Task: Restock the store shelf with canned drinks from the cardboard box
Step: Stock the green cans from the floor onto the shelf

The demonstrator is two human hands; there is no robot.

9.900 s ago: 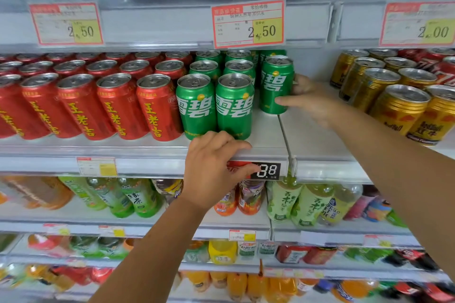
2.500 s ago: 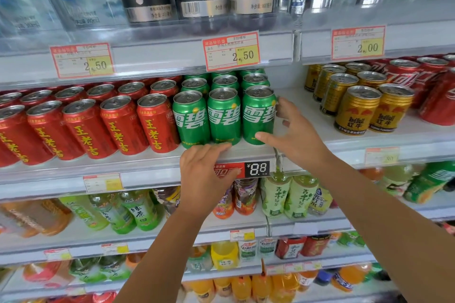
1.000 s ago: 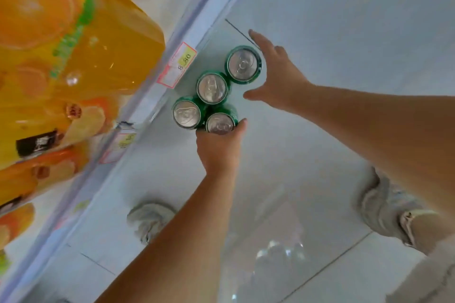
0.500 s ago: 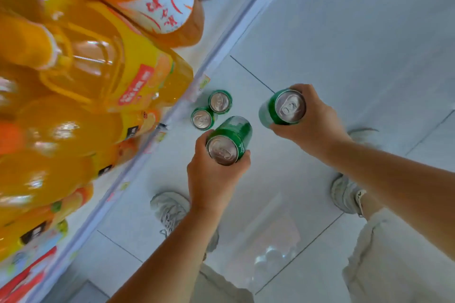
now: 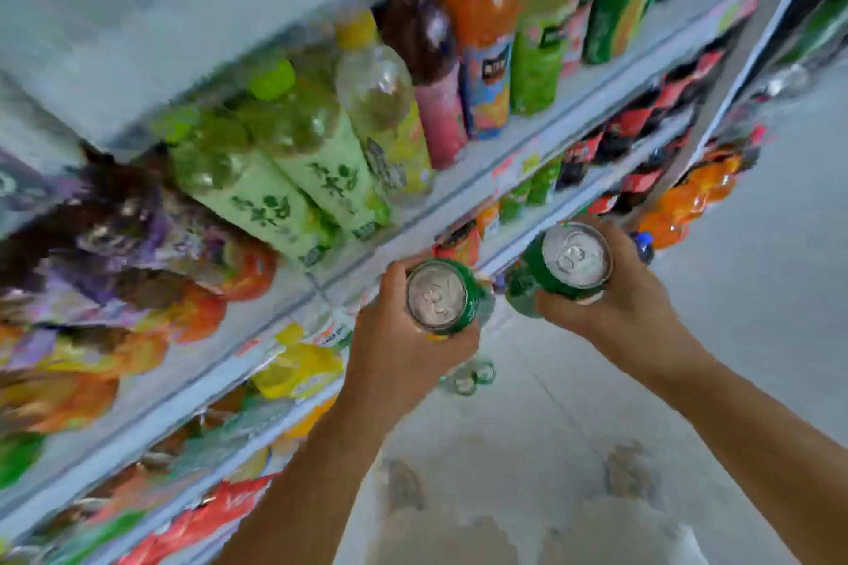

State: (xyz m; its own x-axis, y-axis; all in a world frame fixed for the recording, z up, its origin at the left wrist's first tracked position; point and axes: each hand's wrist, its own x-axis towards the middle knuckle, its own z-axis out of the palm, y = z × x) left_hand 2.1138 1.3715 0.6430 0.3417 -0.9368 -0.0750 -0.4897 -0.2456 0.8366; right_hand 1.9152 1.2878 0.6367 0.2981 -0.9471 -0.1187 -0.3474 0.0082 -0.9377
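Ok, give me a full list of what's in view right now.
left can: one, green with silver top, in the left hand
right can: one, green with silver top, in the right hand
floor cans: two, green, on the floor below the hands, blurred
bottles: many, pale green, orange, pink, red, on the shelves, too blurred to count
shelves: several tiers, white, left and top
floor: one, grey, right and bottom
shoes: two, greyish, bottom, blurred
left hand: grips the left can
right hand: grips the right can
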